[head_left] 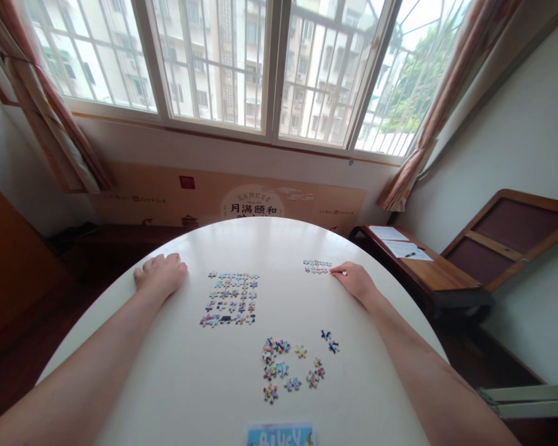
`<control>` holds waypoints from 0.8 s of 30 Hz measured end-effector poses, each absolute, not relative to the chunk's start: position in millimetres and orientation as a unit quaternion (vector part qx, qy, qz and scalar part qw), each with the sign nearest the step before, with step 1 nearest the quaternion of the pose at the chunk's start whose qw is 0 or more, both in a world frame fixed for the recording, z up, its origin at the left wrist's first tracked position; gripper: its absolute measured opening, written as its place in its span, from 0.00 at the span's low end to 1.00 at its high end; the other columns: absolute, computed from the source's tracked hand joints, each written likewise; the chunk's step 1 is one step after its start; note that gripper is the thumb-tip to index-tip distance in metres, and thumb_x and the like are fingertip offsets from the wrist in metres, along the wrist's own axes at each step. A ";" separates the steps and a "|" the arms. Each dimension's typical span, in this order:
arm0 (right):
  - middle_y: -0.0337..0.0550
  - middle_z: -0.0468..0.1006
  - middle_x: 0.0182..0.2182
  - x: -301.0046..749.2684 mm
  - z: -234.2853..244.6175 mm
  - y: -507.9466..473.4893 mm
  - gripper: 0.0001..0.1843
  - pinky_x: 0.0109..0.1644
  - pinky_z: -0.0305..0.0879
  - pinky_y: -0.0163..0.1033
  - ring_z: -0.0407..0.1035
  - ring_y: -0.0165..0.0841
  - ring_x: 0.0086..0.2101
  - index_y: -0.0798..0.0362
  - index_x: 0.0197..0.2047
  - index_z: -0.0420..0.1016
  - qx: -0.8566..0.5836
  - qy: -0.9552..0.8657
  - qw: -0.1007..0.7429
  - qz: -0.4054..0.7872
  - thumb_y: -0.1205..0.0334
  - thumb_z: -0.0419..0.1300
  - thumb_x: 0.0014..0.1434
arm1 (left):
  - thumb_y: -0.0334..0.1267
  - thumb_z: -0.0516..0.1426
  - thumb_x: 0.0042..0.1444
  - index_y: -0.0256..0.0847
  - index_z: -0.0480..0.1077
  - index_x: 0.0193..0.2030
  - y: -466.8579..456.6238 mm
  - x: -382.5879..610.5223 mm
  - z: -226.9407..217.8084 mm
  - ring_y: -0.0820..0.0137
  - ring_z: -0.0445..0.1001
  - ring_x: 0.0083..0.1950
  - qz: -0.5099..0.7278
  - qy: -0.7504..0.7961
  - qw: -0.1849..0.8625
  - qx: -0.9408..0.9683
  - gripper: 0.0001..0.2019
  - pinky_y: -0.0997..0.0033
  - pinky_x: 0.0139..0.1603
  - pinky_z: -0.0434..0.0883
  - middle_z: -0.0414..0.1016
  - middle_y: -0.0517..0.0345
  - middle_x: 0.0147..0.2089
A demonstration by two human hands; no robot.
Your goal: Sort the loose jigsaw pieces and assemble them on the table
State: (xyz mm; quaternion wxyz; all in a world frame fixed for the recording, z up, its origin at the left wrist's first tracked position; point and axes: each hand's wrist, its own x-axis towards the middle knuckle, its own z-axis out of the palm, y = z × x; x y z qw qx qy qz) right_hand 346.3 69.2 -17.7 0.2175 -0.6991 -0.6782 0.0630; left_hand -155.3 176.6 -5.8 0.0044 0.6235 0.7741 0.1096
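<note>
Seemingly clamping right-hand grip (pixel 357 282) on a small multicoloured jigsaw piece (pixel 331 271), risking skewing the adjoining two-row block (pixel 316 266) by dragging. Resting left hand (pixel 161 274) left of that block, closure unclear.

Free lane between larger puzzle grid (pixel 232 294) and smaller block (pixel 316 270), loose pieces (pixel 281 370) at near end, right fingers (pixel 344 269) beside block

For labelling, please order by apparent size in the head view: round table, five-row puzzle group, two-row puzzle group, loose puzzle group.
Round table
Five-row puzzle group, loose puzzle group: unsure, latter nearer
Two-row puzzle group
</note>
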 end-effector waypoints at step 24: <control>0.44 0.81 0.43 341.5 -12.5 67.0 0.14 0.50 0.67 0.40 0.74 0.38 0.43 0.48 0.43 0.84 -0.697 -0.669 0.253 0.050 0.59 0.57 0.61 | 0.45 0.48 0.58 0.43 0.69 0.61 176.1 -156.3 -7.8 0.42 0.65 0.62 0.104 0.774 -0.003 0.625 0.25 0.42 0.58 0.61 0.67 0.35 0.63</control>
